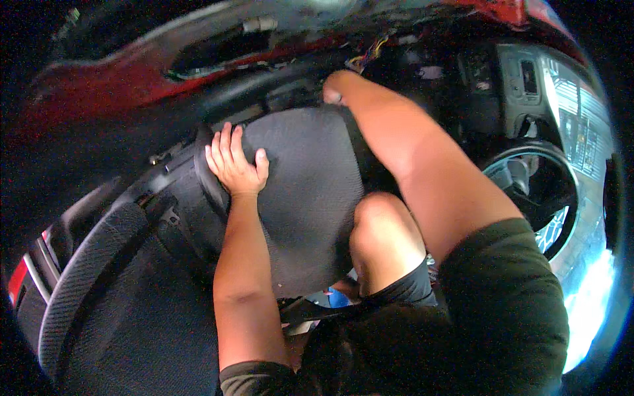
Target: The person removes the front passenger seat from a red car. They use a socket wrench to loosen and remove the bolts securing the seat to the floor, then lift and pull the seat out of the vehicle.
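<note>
Two bare hands work around a dark grey seat cushion (307, 191) inside a vehicle, the cushion lying at the centre of the scene between a textured backrest (132, 297) at left and a steering wheel (572, 191) at right. The left hand (238, 162) rests palm down at the cushion's edge, fingers spread and thumb apart, gripping nothing, just beside a curved dark trim piece (210, 181). The right hand (335, 89) reaches past the cushion's far end, near a cluster of coloured wires (378, 49); its fingers are mostly hidden, and whether it holds anything cannot be told. A bare knee (383, 231) stands against the cushion's right side. Red bodywork (119, 96) runs along the upper left, in shadow.
</note>
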The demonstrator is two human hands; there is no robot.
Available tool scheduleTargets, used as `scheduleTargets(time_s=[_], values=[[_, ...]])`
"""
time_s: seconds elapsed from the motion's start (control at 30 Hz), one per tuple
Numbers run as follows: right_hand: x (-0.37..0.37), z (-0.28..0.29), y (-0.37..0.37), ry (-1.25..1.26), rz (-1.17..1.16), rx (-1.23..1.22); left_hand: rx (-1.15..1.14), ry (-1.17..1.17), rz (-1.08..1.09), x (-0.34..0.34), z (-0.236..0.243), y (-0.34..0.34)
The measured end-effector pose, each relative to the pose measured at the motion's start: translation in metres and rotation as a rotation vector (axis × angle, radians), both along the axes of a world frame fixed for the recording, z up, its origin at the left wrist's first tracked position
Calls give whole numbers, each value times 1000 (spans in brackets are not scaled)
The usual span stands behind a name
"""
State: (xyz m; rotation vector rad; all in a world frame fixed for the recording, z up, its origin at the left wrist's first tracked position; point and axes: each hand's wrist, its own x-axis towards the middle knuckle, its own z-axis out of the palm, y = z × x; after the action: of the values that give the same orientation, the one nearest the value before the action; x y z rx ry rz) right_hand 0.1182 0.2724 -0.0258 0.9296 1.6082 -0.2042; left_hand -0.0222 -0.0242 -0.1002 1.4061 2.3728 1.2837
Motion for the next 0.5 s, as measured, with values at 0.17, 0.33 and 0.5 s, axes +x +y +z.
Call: scheduleTargets(time_s=[0.17, 0.33, 0.5], values=[[-14, 21, -23, 85, -526, 79, 32, 43, -6, -11, 1, -7], [4, 9, -26, 145, -578, 144, 41, 32, -3, -8, 2, -5], [21, -4, -26, 196, -250, 74, 31, -32, -20, -1, -5, -22]])
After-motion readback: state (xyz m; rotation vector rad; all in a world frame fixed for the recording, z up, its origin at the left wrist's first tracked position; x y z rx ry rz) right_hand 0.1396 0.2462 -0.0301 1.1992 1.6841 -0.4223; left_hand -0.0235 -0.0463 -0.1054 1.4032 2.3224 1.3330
